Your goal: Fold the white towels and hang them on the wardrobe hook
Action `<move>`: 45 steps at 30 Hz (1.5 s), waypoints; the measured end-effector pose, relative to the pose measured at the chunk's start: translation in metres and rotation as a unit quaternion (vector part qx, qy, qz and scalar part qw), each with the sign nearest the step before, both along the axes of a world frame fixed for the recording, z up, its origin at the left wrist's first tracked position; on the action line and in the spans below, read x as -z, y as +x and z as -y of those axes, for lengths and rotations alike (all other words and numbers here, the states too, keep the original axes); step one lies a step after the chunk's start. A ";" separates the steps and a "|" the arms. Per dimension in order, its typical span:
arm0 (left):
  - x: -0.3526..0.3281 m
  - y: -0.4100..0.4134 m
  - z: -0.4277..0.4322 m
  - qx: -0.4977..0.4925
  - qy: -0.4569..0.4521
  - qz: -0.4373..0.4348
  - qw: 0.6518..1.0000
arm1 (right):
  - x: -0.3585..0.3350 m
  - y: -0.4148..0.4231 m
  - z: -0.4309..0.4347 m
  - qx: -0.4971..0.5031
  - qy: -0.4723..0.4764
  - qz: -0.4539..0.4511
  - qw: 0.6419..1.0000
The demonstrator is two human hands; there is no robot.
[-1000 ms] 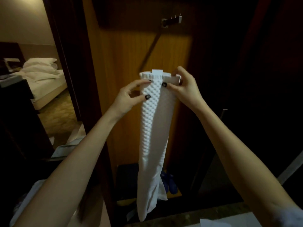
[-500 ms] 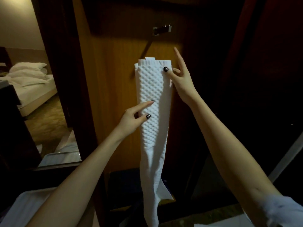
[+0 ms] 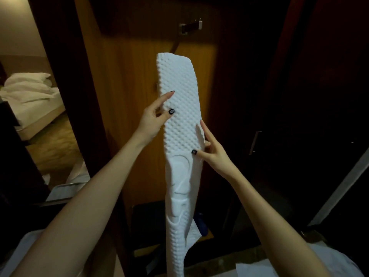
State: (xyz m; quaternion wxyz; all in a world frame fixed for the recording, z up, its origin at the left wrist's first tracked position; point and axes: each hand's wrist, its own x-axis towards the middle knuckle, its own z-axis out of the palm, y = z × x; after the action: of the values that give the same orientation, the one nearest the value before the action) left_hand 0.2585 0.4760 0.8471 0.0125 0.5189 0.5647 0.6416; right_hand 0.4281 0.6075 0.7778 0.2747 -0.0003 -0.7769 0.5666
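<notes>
Tall orange-brown wooden wardrobe panel (image 3: 129,96) filled the centre of the view. In front of it a long, narrow, folded white towel with a raised waffle texture (image 3: 179,80) was held upright, its top edge below the hook and apart from it, its lower end trailing toward the floor. A bed with rumpled white bedding (image 3: 30,92) lay in the room at far left. The left hand (image 3: 153,120) pinched the towel's left edge, thumb and extended forefinger on the front face. The right hand (image 3: 214,154) pinched the right edge lower down, thumb in front, forefinger pointing upward. A small metal hook rail (image 3: 191,27) was fixed near the panel's top. A slim metal door handle (image 3: 254,142) showed at right.
</notes>
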 end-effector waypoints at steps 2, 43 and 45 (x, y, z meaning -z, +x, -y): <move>0.003 -0.002 -0.002 -0.019 -0.017 -0.021 0.999 | -0.007 -0.003 -0.001 0.037 0.036 -0.014 0.999; 0.080 0.024 -0.036 0.072 -0.064 0.191 0.977 | 0.025 0.015 -0.016 0.115 0.036 0.023 0.992; 0.076 0.020 -0.028 0.119 -0.124 0.128 0.977 | 0.011 0.009 -0.016 0.144 0.024 -0.012 0.989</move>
State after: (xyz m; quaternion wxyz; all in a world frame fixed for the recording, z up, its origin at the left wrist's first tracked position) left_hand 0.2787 0.5041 0.7713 0.2253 0.4902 0.5679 0.6216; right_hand 0.4374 0.6235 0.7666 0.3630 -0.0984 -0.7789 0.5019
